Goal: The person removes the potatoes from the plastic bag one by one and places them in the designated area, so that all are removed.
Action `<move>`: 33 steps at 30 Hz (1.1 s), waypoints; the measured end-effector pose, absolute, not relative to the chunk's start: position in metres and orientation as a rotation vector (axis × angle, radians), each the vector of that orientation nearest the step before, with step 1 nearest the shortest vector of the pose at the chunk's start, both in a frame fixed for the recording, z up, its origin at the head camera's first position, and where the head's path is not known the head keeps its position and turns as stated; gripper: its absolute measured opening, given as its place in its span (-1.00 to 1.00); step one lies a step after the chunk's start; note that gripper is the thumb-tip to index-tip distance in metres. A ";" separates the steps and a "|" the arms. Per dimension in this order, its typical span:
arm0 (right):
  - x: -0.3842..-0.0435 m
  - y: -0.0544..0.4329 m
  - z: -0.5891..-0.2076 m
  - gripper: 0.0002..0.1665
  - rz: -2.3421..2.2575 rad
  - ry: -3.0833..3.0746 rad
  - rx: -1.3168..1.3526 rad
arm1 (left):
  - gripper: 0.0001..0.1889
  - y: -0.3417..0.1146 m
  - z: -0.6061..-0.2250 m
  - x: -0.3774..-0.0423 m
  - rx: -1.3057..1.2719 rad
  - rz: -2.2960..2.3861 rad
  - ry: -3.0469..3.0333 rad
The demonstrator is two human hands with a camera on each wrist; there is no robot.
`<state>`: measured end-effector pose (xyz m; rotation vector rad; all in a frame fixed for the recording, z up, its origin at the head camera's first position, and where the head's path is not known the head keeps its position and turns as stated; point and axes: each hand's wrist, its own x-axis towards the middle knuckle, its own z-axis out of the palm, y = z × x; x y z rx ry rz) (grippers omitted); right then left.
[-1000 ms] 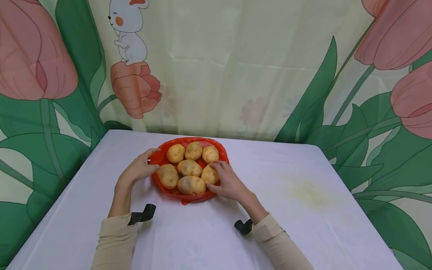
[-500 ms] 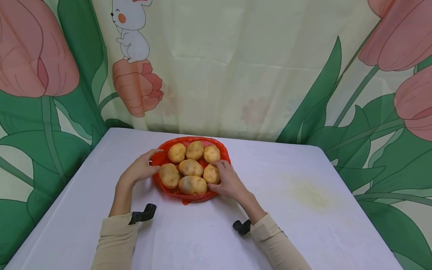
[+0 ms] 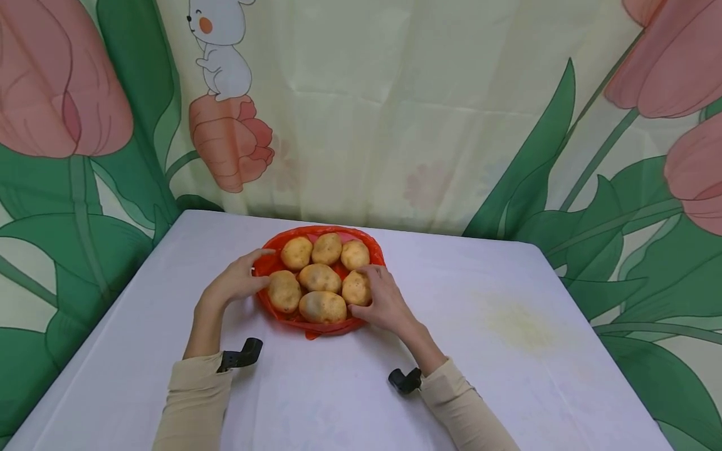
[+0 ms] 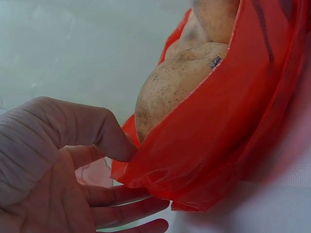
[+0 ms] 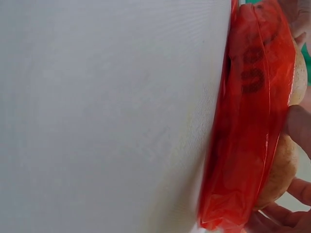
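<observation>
A red plastic bag (image 3: 272, 311) with its mouth spread wide lies on the table, several potatoes (image 3: 319, 278) inside it. At its left side my left hand (image 3: 235, 279) pinches the bag's edge. The left wrist view shows the thumb (image 4: 119, 143) on the red plastic and the other fingers stretched beneath it. On the right, my right hand (image 3: 385, 299) curls round the rightmost potato (image 3: 356, 289), thumb at its near side and fingers at its far side. Dark lettering shows on the bag's side (image 5: 248, 121) in the right wrist view.
A white cloth covers the table (image 3: 451, 351), with a yellowish stain (image 3: 521, 322) on the right. Behind hangs a curtain (image 3: 361, 125) printed with tulips and a rabbit. Black wrist cameras (image 3: 242, 354) sit at both sleeves.
The head view has shifted slightly, with the scene sliding a little. Both hands keep nearly the same places at the bag; the right fingers sit a bit closer round the potato.
</observation>
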<state>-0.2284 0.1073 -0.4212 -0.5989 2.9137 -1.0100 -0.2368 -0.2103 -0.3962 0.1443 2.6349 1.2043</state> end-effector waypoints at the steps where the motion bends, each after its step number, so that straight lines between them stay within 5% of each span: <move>1: -0.228 0.108 -0.421 -0.17 -1.023 2.914 -0.599 | -0.30 -0.210 -0.396 -0.237 0.144 1.201 2.637; 33: -0.185 0.161 -0.398 -0.12 -1.110 3.044 -0.607 | -0.32 -0.214 -0.390 -0.236 0.203 1.127 2.661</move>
